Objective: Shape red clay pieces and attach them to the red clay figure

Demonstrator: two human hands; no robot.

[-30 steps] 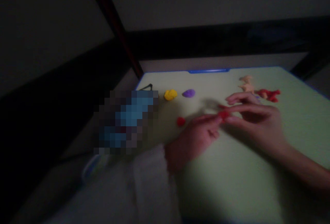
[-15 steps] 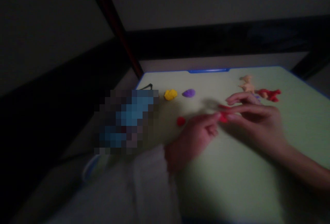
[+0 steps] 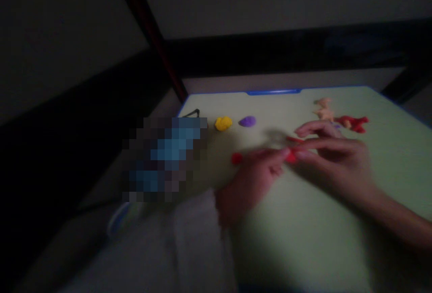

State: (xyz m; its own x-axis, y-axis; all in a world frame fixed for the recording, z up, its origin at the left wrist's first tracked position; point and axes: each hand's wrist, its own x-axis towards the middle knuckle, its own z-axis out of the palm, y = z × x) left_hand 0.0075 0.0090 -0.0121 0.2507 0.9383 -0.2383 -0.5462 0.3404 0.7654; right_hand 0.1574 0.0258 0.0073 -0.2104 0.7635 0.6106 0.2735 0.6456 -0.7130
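Between my two hands is a small piece of red modelling clay [image 3: 291,155]. My left hand [image 3: 254,178] is closed, its thumb and forefinger pinching the clay from the left. From the right, my right hand [image 3: 337,158] pinches the same piece between thumb and forefinger, its other fingers bent above. Another bit of red [image 3: 295,139] shows just past the right fingertips; I cannot tell if it joins the held piece. A round red clay lump [image 3: 236,158] lies on the table beside my left hand.
On the pale table [image 3: 303,243] sit a yellow clay lump [image 3: 223,123] and a purple clay lump [image 3: 248,121]. Beyond my right hand lie a peach-coloured figure [image 3: 324,110] and a red figure [image 3: 357,123]. A blurred-out blue object [image 3: 175,144] covers the table's left side.
The red clay between my fingertips has shifted slightly, with a gap now showing between it and the red bit above. Both hands stay almost in place.
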